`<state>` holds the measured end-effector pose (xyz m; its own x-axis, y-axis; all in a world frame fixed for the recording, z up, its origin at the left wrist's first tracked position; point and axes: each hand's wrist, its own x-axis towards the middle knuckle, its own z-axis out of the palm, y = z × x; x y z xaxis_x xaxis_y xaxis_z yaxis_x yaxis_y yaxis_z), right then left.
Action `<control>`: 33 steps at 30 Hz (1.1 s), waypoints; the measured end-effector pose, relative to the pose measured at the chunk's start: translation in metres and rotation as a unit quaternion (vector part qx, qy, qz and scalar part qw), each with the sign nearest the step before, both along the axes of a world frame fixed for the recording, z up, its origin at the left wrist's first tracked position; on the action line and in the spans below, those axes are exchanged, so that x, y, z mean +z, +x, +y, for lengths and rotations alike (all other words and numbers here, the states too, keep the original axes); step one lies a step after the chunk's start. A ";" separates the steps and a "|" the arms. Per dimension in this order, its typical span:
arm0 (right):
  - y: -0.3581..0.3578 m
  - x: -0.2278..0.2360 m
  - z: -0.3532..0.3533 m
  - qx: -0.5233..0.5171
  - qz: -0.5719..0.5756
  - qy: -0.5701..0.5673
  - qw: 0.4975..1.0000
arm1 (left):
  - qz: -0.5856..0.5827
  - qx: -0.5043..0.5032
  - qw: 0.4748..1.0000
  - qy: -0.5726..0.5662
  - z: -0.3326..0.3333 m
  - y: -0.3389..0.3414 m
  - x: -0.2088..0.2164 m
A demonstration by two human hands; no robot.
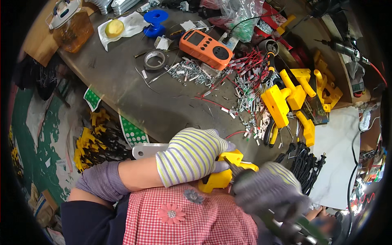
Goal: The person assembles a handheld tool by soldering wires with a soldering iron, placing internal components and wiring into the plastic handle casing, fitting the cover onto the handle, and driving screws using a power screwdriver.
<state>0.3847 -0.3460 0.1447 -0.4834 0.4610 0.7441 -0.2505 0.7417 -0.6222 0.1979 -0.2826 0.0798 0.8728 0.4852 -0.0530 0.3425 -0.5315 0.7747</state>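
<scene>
In a yellow-and-grey striped glove, my left hand is closed on a yellow plastic housing held close to my apron. One part of the housing shows above the fingers and another below them. My right hand, in a greyish glove, is smeared by motion just right of the housing. A dark, thin pointed thing shows between the hands against the yellow plastic; its kind is unclear. Whether the right hand grips it cannot be made out. A flat metal bar with a hole sticks out behind my left wrist.
An orange meter, grey tape roll and blue spool lie on the dark table. Several yellow housings, red wires and small metal parts are on the right. Black plug cords lie near a white sheet.
</scene>
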 end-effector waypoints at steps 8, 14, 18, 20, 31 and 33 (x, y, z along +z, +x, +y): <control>0.009 -0.023 -0.040 -0.163 0.073 -0.030 0.983 | -0.013 0.004 1.000 -0.009 -0.001 -0.003 -0.004; 0.034 -0.013 -0.028 -0.036 -0.002 -0.063 0.997 | -0.015 0.006 1.000 -0.005 -0.001 0.001 0.000; 0.002 -0.025 -0.044 -0.155 0.103 -0.081 0.979 | -0.026 0.010 1.000 -0.010 -0.002 -0.002 -0.005; -0.009 -0.028 -0.052 -0.267 0.158 -0.062 0.949 | -0.036 0.001 0.999 -0.004 -0.001 0.002 -0.003; 0.040 0.027 -0.042 -0.018 0.199 -0.062 0.978 | -0.066 -0.013 0.989 0.129 0.029 0.002 -0.002; 0.036 0.012 -0.061 -0.220 0.288 -0.174 0.916 | -0.067 -0.007 0.981 0.183 0.027 -0.004 -0.014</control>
